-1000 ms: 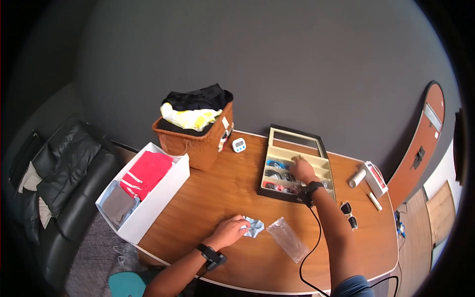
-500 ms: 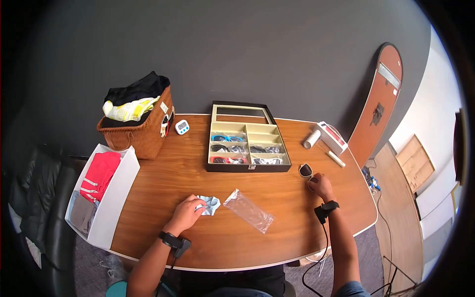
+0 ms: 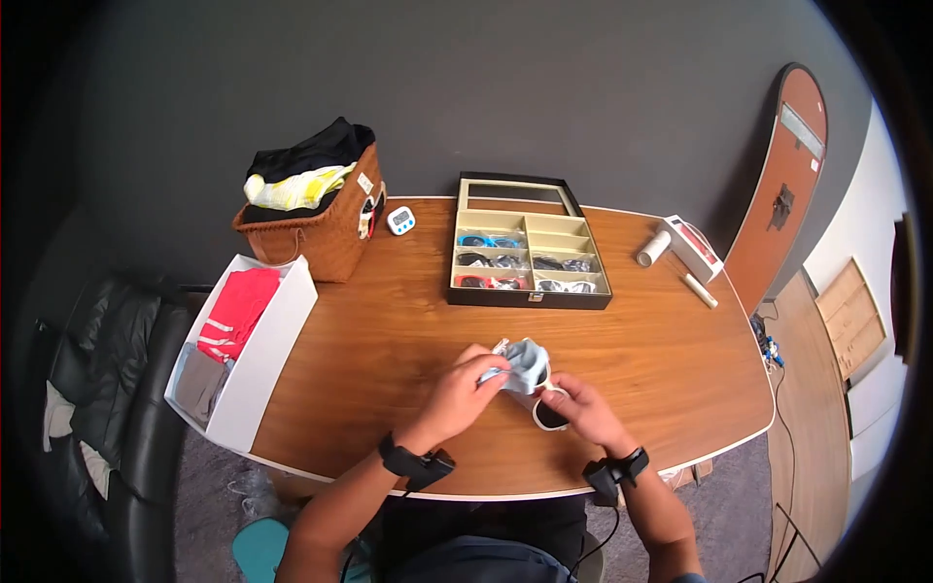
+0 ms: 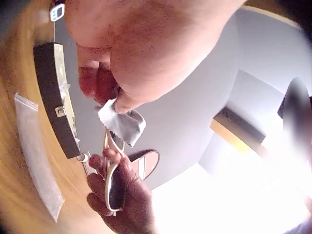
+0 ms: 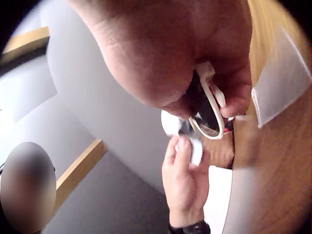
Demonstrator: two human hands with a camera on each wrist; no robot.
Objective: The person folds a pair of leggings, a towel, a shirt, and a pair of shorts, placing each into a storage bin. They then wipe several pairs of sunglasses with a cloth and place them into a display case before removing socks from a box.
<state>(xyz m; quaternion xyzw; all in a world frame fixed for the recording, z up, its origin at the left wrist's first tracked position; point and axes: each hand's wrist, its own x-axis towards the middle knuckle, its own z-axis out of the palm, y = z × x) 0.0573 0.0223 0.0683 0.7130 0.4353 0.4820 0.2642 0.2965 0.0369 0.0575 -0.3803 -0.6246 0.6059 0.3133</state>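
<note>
My left hand (image 3: 452,396) pinches a light blue cloth (image 3: 526,365) between thumb and fingers above the front of the table. White-framed sunglasses (image 3: 551,418) with dark lenses are in my right hand (image 3: 593,416), gripped at one lens and its rim. In the left wrist view the cloth (image 4: 124,126) overlaps the other lens of the sunglasses (image 4: 116,190). The right wrist view shows the white frame (image 5: 214,105) under my fingers, the cloth close against its far end. A clear plastic sleeve (image 4: 38,156) lies flat on the table, mostly hidden by my hands in the head view.
Behind the hands an open sunglasses case (image 3: 583,299) holds several bagged pairs. To the left stand a white box (image 3: 277,364) of folded clothes, a wicker basket (image 3: 330,243) of clothes and a timer (image 3: 400,221). A white roll (image 3: 653,249) and a small box (image 3: 692,248) lie back right.
My right hand went from the case to the white sunglasses at the table's right, picked them up and brought them to the middle. My left hand lifted the cloth and moved right to meet them.
</note>
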